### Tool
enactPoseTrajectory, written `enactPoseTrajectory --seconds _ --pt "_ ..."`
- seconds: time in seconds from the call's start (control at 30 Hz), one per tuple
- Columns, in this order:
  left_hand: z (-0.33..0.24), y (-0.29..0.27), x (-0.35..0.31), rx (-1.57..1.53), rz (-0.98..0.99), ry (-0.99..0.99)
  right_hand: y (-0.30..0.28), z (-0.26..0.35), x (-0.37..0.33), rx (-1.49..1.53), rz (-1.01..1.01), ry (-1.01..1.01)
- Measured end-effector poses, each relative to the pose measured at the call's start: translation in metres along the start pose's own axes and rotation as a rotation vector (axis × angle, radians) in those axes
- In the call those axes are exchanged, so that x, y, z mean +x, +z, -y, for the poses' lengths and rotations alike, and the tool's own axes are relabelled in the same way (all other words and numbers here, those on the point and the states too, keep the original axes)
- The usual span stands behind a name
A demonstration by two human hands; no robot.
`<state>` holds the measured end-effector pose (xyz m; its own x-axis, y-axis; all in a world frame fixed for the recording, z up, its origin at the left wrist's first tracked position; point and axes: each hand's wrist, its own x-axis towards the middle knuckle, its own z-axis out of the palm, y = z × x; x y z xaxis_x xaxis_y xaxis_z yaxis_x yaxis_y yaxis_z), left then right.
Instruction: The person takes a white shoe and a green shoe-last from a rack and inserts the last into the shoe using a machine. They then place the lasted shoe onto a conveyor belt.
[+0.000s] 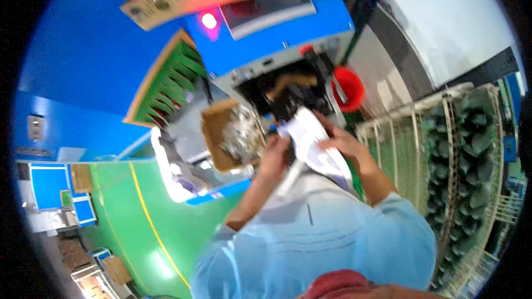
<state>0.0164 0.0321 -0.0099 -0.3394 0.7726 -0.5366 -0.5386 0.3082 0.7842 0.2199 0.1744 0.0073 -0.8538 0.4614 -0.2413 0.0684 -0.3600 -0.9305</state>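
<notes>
A white piece with a folded, slightly shiny look [311,137] is held in front of my body, just short of the machine's dark opening. Its exact kind is blurred. My right hand [344,143] grips its right side, with the thumb laid over the top. At the left edge of the piece, my left hand [274,158] is curled closed, close to a small dark patch that I cannot make out. Beyond both hands, the machine opening [291,91] contains dark parts and a brownish strip.
A cardboard box [213,143] of crumpled clear wrapping stands left of my hands. The blue machine [233,52] carries a screen [269,3] and a lit red lamp [209,20]. To its right are a red bucket [350,102] and a rack [450,160] of dark curved pieces.
</notes>
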Motion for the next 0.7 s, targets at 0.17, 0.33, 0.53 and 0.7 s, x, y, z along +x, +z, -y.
enactPoseTrajectory --seconds 0.17,0.33,0.53,0.7 --pt "-0.019 -0.021 -0.022 -0.24 0.172 -0.363 0.03 -0.007 -0.013 0.277 -0.05 0.134" --pt "0.023 -0.023 -0.001 0.063 0.102 0.007 0.041 -0.023 -0.021 0.479 -0.322 0.248" --pt "0.018 -0.034 -0.024 0.096 0.338 0.04 0.022 -0.019 0.002 0.285 -0.617 0.074" --pt "0.025 -0.023 0.008 0.056 0.256 -0.045 0.007 0.005 0.052 -0.255 -0.616 -0.099"
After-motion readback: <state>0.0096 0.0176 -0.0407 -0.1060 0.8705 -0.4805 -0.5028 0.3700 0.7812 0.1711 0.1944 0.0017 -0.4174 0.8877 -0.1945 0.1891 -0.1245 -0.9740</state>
